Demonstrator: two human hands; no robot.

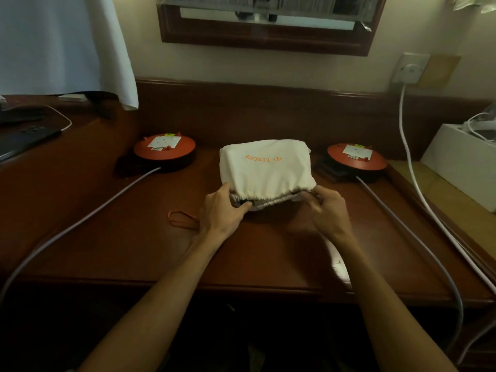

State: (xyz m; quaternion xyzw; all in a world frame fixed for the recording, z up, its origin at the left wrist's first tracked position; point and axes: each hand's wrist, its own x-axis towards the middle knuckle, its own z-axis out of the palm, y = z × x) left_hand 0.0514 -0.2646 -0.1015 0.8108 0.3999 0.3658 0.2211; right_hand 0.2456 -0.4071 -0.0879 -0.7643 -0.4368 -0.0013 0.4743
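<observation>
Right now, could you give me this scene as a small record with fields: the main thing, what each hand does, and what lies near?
main thing: white cloth bag, orange print, lying on the wooden desk
contents: grey item shows at the bag's mouth; kind unclear
left hand: grips the mouth's left end
right hand: pinches the mouth's right end
near left hand: orange cord, looped on the desk
sides: left orange disc and right orange disc, both apart from the bag
far right: white box

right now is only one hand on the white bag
No, the left hand and the right hand each grip the near open edge of the white bag on the desk.
</observation>
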